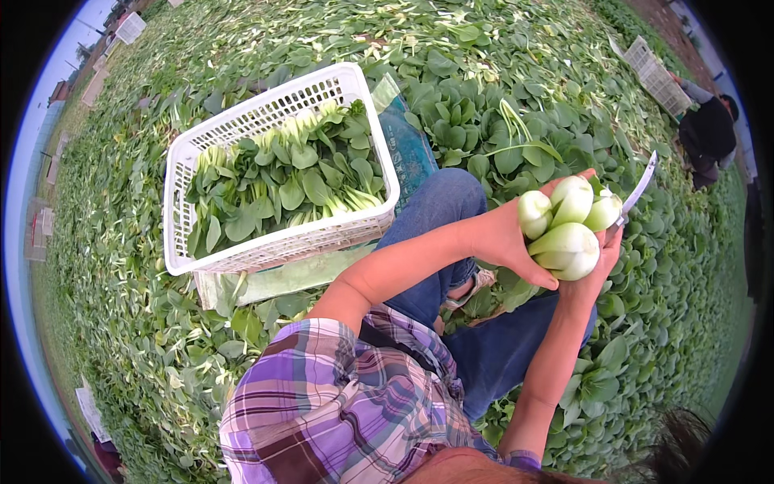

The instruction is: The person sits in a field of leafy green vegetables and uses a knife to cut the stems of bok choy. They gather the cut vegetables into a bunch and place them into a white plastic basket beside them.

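Both my hands are around a bunch of several bok choy heads (pixel 566 245), their white-green cut bases turned up towards me. My left hand (pixel 505 239) grips the bunch from the left, thumb along the lower head. Against the right side of the bunch, my right hand (pixel 604 257) also holds a knife with a curved blade (pixel 641 187), which points up and away. The knife's handle is mostly hidden by the fingers. To the left, a white plastic crate (pixel 278 245) contains rows of bok choy (pixel 290 172), leaves and pale stems showing.
The crate rests on a pale green and teal sack (pixel 408 151) beside my bent knee (pixel 447 193). Growing bok choy (pixel 450 118) stands ahead and right; cut leaves (pixel 151 327) litter the left. Another person (pixel 707 136) crouches at the far right with a crate (pixel 653 75).
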`<state>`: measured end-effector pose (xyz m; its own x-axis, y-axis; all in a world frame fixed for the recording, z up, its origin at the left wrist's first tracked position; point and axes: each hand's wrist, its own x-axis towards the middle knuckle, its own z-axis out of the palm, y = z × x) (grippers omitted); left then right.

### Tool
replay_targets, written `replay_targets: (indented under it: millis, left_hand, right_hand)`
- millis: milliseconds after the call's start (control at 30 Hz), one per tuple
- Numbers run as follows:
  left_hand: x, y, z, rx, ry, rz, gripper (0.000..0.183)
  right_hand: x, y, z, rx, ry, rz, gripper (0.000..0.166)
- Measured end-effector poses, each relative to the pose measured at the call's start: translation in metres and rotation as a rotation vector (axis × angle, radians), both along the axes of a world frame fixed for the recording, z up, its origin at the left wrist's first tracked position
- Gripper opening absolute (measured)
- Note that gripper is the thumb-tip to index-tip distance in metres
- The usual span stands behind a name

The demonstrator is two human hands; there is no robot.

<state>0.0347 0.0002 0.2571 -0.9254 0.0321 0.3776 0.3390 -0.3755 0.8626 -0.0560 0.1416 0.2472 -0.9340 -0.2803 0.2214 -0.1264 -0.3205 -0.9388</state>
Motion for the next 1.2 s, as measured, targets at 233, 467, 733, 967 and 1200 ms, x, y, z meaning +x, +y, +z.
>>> replay_targets:
  millis: [233, 467, 733, 967, 1200]
  left_hand:
    - [0.010, -0.015, -0.019, 0.025, -0.017, 0.233, 0.109]
    - [0.027, -0.038, -0.044, 0.105, -0.128, 0.355, 0.101]
    - [0.028, -0.039, -0.058, 0.197, -0.195, 0.348, 0.096]
    - [0.039, -0.049, -0.075, 0.653, -0.359, 0.059, 0.068]
    - [0.061, -0.057, -0.076, 1.049, -0.227, 0.041, 0.067]
  right_hand:
    - [0.004, -0.025, -0.008, 0.250, 0.006, 0.103, 0.058]
    - [0.005, -0.043, -0.005, 0.539, 0.032, 0.205, 0.051]
    - [-0.005, -0.037, -0.012, 0.578, 0.019, 0.242, 0.040]
    - [-0.021, -0.004, -0.014, 0.326, -0.143, 0.359, 0.039]
    - [-0.039, 0.015, -0.019, 0.996, 0.689, -0.082, 0.046]
